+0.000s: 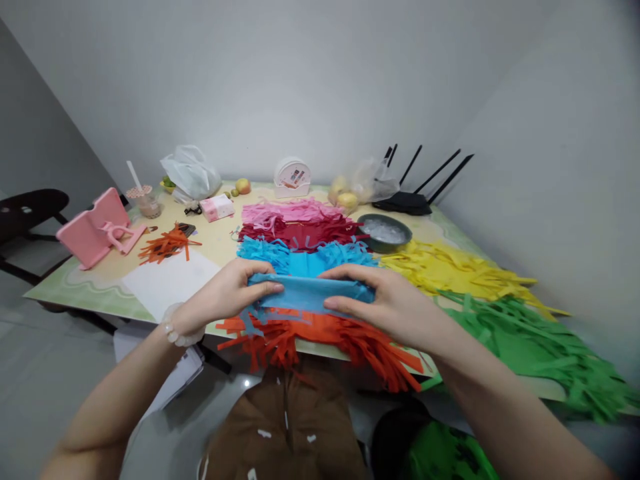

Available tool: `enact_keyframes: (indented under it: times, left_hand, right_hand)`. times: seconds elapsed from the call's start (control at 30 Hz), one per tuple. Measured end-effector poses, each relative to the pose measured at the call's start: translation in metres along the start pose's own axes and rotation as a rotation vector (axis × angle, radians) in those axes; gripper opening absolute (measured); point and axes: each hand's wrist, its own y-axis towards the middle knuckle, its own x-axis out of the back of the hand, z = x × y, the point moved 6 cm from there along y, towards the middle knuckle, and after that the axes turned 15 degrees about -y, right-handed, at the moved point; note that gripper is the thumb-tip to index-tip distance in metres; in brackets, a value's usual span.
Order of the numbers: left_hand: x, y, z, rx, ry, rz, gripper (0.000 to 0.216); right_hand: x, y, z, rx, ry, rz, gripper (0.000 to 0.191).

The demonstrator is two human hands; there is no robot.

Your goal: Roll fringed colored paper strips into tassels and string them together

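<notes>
My left hand (pixel 240 287) and my right hand (pixel 373 297) grip the two ends of a folded strip of blue tissue paper (pixel 305 293), thumbs in front and fingers behind. The strip is held level above the table's near edge. Behind it lies fringed blue tissue paper (pixel 305 261); whether the two are joined I cannot tell. Fringed orange tissue paper (pixel 315 328) is below my hands, its strands hanging over the edge. Farther back are fringed dark red paper (pixel 303 235) and pink paper (pixel 290 212).
Fringed yellow paper (pixel 445 267) and green paper (pixel 530 347) spread at right. A dark bowl (pixel 407 230) and a black router (pixel 405 202) stand behind. At left are a pink stand (pixel 95 230), a drink cup (pixel 149 205), orange scraps (pixel 167 245) and a white sheet (pixel 175 280).
</notes>
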Motion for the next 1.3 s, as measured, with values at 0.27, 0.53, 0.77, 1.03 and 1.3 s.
enact_keyframes:
  times: [0.27,0.53,0.77,1.03,1.3]
  left_hand:
    - [-0.001,-0.002,0.009,0.045,-0.127,-0.005,0.033]
    - [-0.002,-0.005,0.016,0.036,-0.262,-0.131,0.020]
    - [-0.009,-0.008,0.018,-0.069,-0.489,-0.032,0.019]
    - [-0.010,-0.013,0.016,-0.144,-0.474,-0.057,0.017]
    - [-0.007,-0.014,0.015,-0.155,-0.185,-0.212,0.023]
  right_hand:
    - [-0.007,-0.003,-0.006,0.008,0.081,-0.070,0.020]
    - [-0.019,-0.012,-0.017,-0.177,0.333,-0.036,0.018]
    - [-0.020,-0.016,-0.026,-0.107,0.432,-0.156,0.013]
    - [-0.029,-0.013,-0.026,-0.120,0.558,-0.091,0.005]
    - [-0.019,-0.018,-0.015,0.057,0.296,-0.154,0.011]
